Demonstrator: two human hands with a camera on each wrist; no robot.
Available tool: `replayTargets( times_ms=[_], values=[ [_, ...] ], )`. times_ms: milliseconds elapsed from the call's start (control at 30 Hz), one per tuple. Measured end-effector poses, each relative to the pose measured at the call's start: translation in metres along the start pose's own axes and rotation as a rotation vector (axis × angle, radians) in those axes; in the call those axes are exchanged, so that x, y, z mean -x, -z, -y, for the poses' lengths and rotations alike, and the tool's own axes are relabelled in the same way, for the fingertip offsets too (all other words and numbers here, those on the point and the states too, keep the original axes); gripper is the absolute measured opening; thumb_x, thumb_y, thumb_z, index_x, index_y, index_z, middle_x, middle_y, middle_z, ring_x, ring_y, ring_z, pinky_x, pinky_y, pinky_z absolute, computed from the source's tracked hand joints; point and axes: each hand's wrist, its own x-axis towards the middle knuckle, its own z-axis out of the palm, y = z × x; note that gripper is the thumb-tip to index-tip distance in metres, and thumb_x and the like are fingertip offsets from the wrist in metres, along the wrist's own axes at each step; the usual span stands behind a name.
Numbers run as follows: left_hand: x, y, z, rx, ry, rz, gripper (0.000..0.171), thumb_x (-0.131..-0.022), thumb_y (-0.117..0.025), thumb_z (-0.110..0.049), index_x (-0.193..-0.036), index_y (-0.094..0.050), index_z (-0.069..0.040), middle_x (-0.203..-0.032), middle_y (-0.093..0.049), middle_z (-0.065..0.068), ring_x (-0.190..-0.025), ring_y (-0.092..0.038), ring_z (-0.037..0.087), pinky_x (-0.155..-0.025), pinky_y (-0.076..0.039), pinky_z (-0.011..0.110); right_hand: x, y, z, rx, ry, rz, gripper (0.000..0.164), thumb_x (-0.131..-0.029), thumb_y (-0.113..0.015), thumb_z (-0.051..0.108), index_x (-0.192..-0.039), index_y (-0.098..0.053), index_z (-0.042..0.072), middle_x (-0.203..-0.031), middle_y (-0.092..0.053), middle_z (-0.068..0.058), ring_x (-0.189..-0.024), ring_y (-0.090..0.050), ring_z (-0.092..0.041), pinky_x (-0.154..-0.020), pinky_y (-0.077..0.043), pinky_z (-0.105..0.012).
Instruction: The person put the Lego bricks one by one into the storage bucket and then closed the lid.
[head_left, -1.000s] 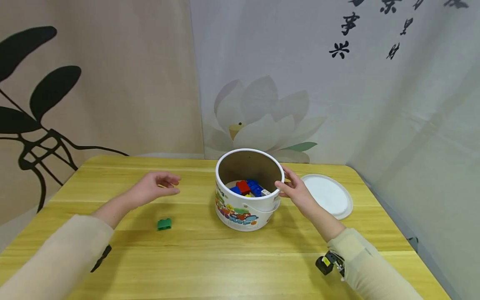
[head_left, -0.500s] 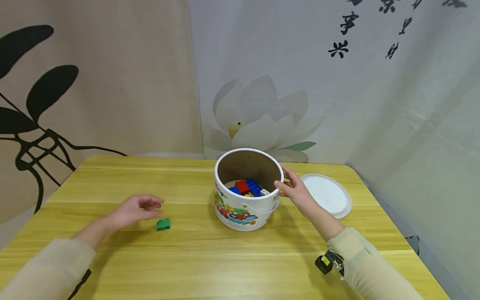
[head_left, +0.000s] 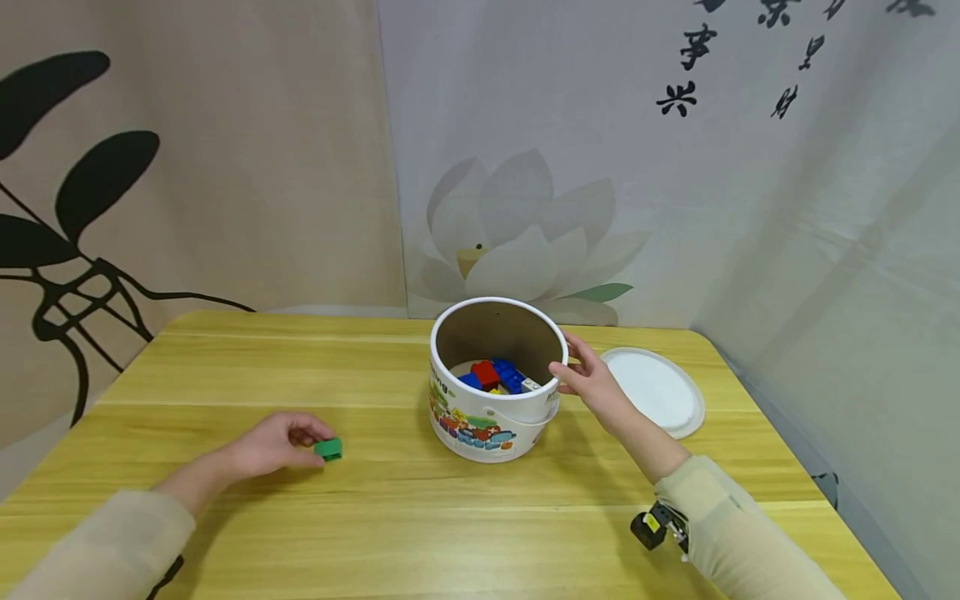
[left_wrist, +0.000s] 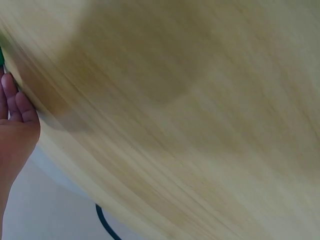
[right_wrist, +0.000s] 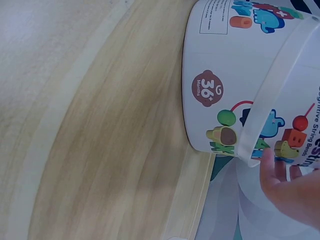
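Note:
In the head view my left hand (head_left: 277, 443) has its thumb and fingertips on either side of a small green toy block (head_left: 328, 450), pinching it at the tabletop. Only a sliver of the green block (left_wrist: 1, 57) shows at the edge of the left wrist view, beside the fingers. My right hand (head_left: 596, 385) holds the rim of a white printed bucket (head_left: 480, 417), thumb at the rim and fingers along the outer wall. Inside lie several building blocks, among them a red block (head_left: 486, 374) and a blue block (head_left: 508, 376); some are hidden by the wall.
A round white lid (head_left: 656, 392) lies on the wooden table (head_left: 420, 533), right of the bucket. The bucket's white handle (right_wrist: 272, 85) hangs down its side. A printed cloth backdrop (head_left: 300, 167) stands behind the table.
My left hand has come down and toward the near side to the green block, and its thumb and fingers have closed on it. The right hand and bucket have stayed put.

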Motion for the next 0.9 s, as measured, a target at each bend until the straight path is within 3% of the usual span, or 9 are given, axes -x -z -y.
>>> replayTargets(
  times_ms=[467,900],
  values=[
    [-0.002,0.009,-0.009,0.049,0.04,-0.032,0.04,-0.083,-0.069,-0.014,-0.112,-0.06,0.011,-0.095,-0.061,0.011,-0.079,-0.053,0.009,-0.065,-0.051,0.023,-0.001,0.0,-0.001,-0.011,-0.001,-0.001,0.062,-0.096,-0.052,0.017,-0.149,-0.021,0.011,-0.145,-0.033,-0.02,-0.114,-0.05,-0.025,-0.092,-0.051,-0.038],
    [-0.02,0.024,-0.039,0.026,0.024,-0.094,0.04,-0.087,-0.066,-0.018,-0.116,-0.06,0.008,-0.103,-0.065,0.015,-0.085,-0.06,0.014,-0.072,-0.053,0.026,-0.001,0.0,-0.001,-0.013,0.004,-0.001,0.061,-0.096,-0.051,0.017,-0.149,-0.022,0.011,-0.145,-0.034,-0.02,-0.113,-0.051,-0.026,-0.092,-0.051,-0.037]
  ],
)
